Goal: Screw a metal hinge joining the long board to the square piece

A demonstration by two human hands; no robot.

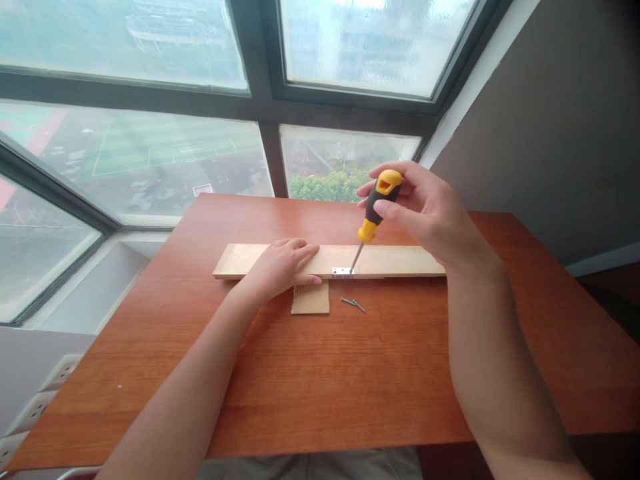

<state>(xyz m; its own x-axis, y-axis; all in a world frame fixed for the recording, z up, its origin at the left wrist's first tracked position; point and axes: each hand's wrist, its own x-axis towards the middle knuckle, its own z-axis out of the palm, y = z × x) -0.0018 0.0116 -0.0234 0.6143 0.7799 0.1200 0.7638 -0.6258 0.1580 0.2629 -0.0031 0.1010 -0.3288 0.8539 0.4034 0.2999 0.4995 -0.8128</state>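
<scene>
My right hand (420, 207) grips a screwdriver (383, 203) with a yellow and black handle. Its shaft slants down, and the tip meets the right end of a small metal hinge (342, 271). That hinge lies at the front edge of a long pale wooden board (390, 260). Left of the hinge, my left hand (280, 267) rests flat on the board, fingers stretched out and holding nothing. Under the board's front edge a small tan piece of cardboard (311, 300) sticks out. Several screws (353, 304) lie on the table just in front of the hinge.
The board lies across a reddish-brown wooden table (325, 380). Behind the table are windows with dark frames (270, 107). A grey wall (550, 133) stands at the right, and wall sockets (35, 410) are at the lower left beside the table edge.
</scene>
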